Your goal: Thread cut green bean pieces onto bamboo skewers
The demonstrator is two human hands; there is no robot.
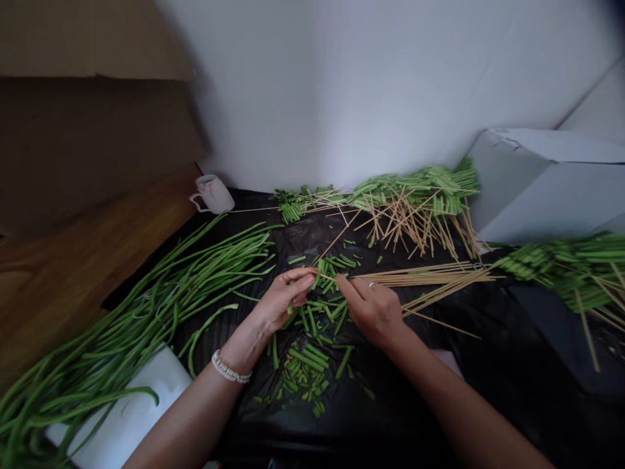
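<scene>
From my end of the feed, the wall (381,85) fills the top, a brown carton (92,39) looms at left, and black sheeting (405,397) spreads under the work. Over on the right sits a white box (547,182). Down the left side sweep the long beans (195,286), a loose green mass, partly draped over a white slab (151,384). Loaded skewers (420,189) are heaped at the back, their bare ends splayed toward me, with another pile (561,260) at far right. Cut pieces (312,355) lie scattered under and between the two hands, and a bundle of bare sticks (424,278) runs out rightward from behind the right hand (374,309). I've got that hand closed in a pinch, and the left hand (284,296) pinched too, thumb against forefinger, the tips a short gap apart. A mug (217,195) stands at the back left; a beaded bracelet (229,369) circles the left wrist. And here's the thin one: a single stick (327,277) bridging the gap, one end at the left fingertips, the other at the right, just above the cut pieces. A green bit shows by the left hand's curled fingers; whether it's gripped, I can't tell. Smallest of all, a ring (372,285) on the right hand.
</scene>
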